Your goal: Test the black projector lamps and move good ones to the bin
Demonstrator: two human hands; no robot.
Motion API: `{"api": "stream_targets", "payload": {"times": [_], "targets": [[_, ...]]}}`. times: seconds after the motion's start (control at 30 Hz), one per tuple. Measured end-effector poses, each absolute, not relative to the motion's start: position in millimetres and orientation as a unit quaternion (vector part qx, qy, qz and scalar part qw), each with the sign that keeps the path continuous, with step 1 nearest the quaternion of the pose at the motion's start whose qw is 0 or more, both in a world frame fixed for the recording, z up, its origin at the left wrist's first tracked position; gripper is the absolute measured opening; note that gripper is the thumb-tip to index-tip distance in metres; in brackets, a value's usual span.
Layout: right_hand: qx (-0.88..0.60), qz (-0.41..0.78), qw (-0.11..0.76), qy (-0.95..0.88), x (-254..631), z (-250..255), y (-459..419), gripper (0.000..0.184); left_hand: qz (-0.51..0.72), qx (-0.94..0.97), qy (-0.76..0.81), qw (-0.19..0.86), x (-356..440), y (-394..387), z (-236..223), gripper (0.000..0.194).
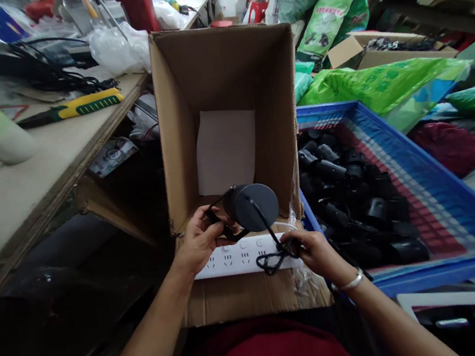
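Two bare hands (257, 246) work over the near edge of an open cardboard box (223, 79). The left hand (200, 240) has its fingers (208, 218) curled around the rim of a round black disc (253, 207), while the right hand (319, 253) pinches a looped black cord (272, 262) between its fingers (296, 246). Just beneath both lies a white power strip (244, 255), on the box's near flap (255, 297), with clear plastic (304, 281) beside it. A white sheet (225, 150) lies inside the box. To the right, a blue crate (441, 201) holds black cylindrical parts (347, 197). Near the front edge of the surface (43, 189) on the left lies a yellow-and-black tool (70, 108).
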State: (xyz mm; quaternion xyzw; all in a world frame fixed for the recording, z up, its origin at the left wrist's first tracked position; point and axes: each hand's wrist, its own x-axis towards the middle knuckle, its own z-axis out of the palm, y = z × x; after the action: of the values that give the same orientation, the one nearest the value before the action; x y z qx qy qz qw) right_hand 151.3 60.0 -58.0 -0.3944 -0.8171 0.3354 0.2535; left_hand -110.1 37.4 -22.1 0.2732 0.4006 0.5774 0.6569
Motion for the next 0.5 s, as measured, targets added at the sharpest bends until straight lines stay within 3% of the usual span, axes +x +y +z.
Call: {"api": "stream_targets", "payload": {"times": [0.2, 0.33, 0.4, 0.5], "targets": [[-0.415, 0.240, 0.360, -0.801, 151, -40, 43, 0.028, 0.543, 0.342, 0.391, 0.660, -126, 16, -15, 0.032], [-0.417, 0.081, 0.422, -0.801, 164, -15, 23, 0.041, 0.341, 0.486, 0.419, 0.687, -140, -9, 11, 0.031], [-0.430, 0.131, 0.380, -0.809, 174, -6, 10, 0.038, 0.275, 0.569, 0.474, 0.613, -134, -18, 29, 0.035], [-0.417, 0.329, 0.307, -0.789, 175, -1, -3, 0.038, 0.363, 0.557, 0.502, 0.553, -104, -32, 46, 0.038]]}}
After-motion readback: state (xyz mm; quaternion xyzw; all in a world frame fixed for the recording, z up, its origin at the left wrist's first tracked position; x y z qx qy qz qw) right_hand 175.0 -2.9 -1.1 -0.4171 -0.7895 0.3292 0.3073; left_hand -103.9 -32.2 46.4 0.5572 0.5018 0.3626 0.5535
